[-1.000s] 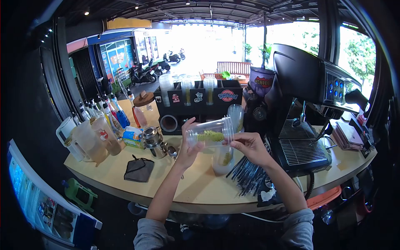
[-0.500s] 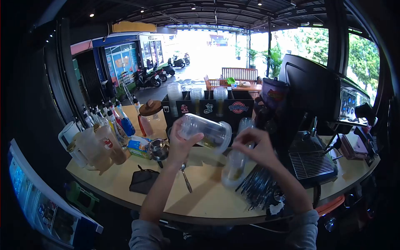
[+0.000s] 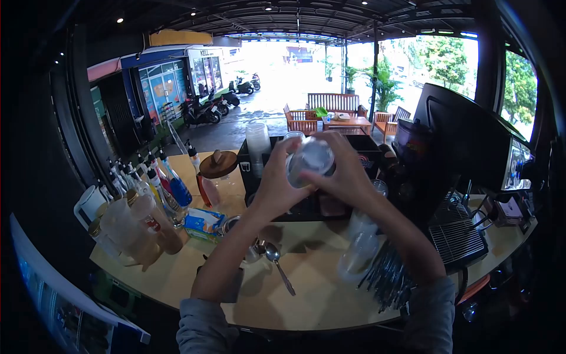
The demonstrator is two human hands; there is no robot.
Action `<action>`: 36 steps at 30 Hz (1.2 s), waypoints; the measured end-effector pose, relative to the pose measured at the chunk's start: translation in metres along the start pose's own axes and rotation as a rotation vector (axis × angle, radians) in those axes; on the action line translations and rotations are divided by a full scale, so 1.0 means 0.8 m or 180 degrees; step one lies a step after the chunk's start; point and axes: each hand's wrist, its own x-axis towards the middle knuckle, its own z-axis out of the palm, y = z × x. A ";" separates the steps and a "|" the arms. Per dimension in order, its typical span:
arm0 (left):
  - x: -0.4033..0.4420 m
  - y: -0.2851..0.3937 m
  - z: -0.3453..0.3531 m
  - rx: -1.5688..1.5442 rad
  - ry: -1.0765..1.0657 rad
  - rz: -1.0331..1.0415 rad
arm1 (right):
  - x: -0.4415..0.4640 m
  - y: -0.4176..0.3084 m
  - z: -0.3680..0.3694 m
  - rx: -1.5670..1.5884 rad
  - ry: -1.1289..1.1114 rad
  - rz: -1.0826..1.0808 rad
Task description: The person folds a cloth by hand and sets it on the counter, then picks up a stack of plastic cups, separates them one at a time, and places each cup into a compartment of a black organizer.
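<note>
Both hands hold a clear plastic cup [image 3: 311, 158] raised above the counter, in front of the black cup rack. My left hand [image 3: 278, 177] wraps round its left side, and my right hand [image 3: 345, 168] is closed round its right side. The cup's round end faces me, and its contents are too blurred to make out. On the counter [image 3: 306, 307] below lies a metal spoon [image 3: 278, 265]. Right of the spoon, stacked clear cups [image 3: 359, 253] stand beside a bunch of dark straws [image 3: 389, 277].
Syrup bottles [image 3: 177, 186], pitchers [image 3: 127, 227] and a blue-green packet [image 3: 203, 223] occupy the left side. A wooden-lidded jar [image 3: 219, 165] stands behind them. At the right is a coffee machine [image 3: 471, 141]. Wooden benches [image 3: 333, 103] are beyond the counter.
The cup has been raised and turned from lying sideways to end-on toward me. My right hand, apart from the cup half a second ago, now grips it. The view has shifted.
</note>
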 end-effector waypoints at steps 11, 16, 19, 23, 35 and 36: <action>0.021 -0.150 -0.030 0.1121 -0.1278 -0.0214 | 0.154 0.143 0.057 -0.0358 0.0114 0.0653; 0.009 -0.167 -0.026 0.1693 -0.1466 0.0276 | 0.171 0.166 0.091 -0.0347 -0.0360 0.0566; 0.010 -0.168 -0.029 0.1497 -0.1581 0.0013 | 0.167 0.173 0.103 -0.0188 -0.0669 0.0938; 0.008 -0.160 -0.030 0.1569 -0.1569 0.0047 | 0.159 0.194 0.122 -0.0327 -0.0774 0.0817; 0.005 -0.161 -0.029 0.1644 -0.1498 0.0071 | 0.120 0.200 0.133 -0.0061 -0.1222 0.0736; 0.005 -0.160 -0.029 0.1651 -0.1479 0.0053 | 0.111 0.195 0.134 -0.0104 -0.1043 0.0709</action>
